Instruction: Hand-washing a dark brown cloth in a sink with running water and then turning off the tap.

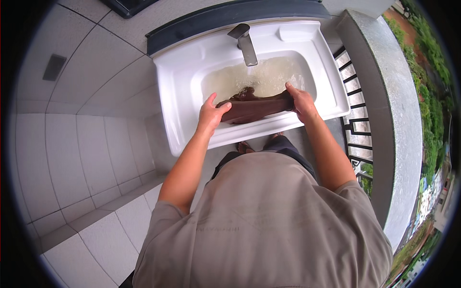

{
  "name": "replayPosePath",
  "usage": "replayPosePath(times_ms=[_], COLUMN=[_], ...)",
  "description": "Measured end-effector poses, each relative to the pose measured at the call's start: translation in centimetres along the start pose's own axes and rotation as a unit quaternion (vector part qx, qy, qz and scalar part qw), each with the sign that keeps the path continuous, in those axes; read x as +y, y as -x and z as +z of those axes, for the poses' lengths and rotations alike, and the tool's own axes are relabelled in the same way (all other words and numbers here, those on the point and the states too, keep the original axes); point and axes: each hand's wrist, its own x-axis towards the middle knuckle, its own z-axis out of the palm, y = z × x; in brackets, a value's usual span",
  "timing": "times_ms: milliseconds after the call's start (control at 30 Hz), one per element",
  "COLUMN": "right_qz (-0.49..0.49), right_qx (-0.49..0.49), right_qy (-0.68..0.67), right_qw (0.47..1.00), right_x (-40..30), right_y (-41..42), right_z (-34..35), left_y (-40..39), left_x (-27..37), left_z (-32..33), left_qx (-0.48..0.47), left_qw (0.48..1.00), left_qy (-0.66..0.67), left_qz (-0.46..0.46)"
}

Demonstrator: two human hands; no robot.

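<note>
A wet dark brown cloth (pixel 257 109) is stretched between my two hands over the front of a white sink (pixel 180 118). My left hand (pixel 212 112) grips its left end, thumb on top. At the other end, my right hand (pixel 301 102) holds a bunched, darker part, with the thumb raised. Part of the cloth hangs behind the stretched band into cloudy water (pixel 223 81) in the basin. Above the water stands a dark metal faucet (pixel 247 46), with ripples and bubbles below its spout. The cloth's underside is hidden.
A dark ledge (pixel 230 21) runs behind the sink. Tiled wall (pixel 61 154) lies to the left. On the right are a black metal railing (pixel 356 106) and a concrete parapet (pixel 392 108), with greenery beyond. My sandalled feet (pixel 245 147) are below the sink's front edge.
</note>
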Motion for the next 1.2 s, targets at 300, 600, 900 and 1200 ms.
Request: replayPosePath(times_ms=[300, 600, 900, 1200], right_qz=[-0.106, -0.182, -0.046, -0.127], right_qx=[0.052, 0.012, -0.063, -0.03], right_qy=[0.328, -0.073, 0.172, -0.076], right_qw=[0.937, 0.98, 0.982, 0.988], right_x=[-3.7, -11.9, -8.4, -12.4], right_y=[-1.9, -2.2, -5.5, -3.1], right_z=[0.3, -1.8, -3.4, -5.2], left_y=[-0.1, 1.2, -1.5, 1.5], left_x=[4.3, 11.6, 7.0, 9.1], left_z=[-1.7, -2.6, -1.9, -0.9], left_qx=[0.102, 0.067, 0.073, 0.165], left_qw=[0.961, 0.957, 0.966, 0.944], left_qy=[0.193, 0.24, 0.244, 0.161], left_qz=[0.17, 0.152, 0.05, 0.237])
